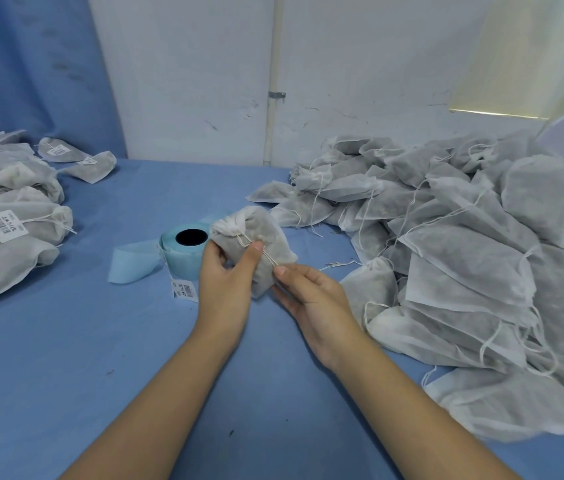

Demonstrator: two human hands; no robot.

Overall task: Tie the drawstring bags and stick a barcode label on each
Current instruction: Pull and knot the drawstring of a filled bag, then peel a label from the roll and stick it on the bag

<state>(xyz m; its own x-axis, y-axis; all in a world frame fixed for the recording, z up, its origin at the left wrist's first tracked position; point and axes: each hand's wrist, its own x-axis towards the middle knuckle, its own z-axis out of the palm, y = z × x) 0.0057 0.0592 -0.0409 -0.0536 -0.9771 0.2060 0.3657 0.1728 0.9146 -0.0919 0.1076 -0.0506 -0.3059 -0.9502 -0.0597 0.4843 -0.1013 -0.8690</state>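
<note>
**Two hands hold a drawstring bag over a blue bench**

At the middle of the bench (100, 341), which is covered in blue cloth, a person holds one small grey drawstring bag (256, 233) between both hands. The left hand (226, 275) grips the bag's side, thumb pressed on its front and fingers curled behind. The right hand (311, 296) pinches the bag's lower end between thumb and fingers. The bag's neck is gathered shut and points away from the person. Its white drawstring (266, 252) trails down the front toward the right thumb; whether the string itself is caught in that pinch cannot be told.

Just behind the left hand, partly hidden by it and by the bag, stands a pale blue label roll (185, 249) with a strip of backing paper curling off to the left. A loose barcode label (185, 289) lies on the bench beside the left wrist.

Along the right edge, a large heap of unlabelled bags (464, 237) spreads from the far corner to the near side, loose strings tangled over it. At the left edge lies a smaller pile of tied bags (7, 188), several bearing white barcode stickers (5, 225).
</note>
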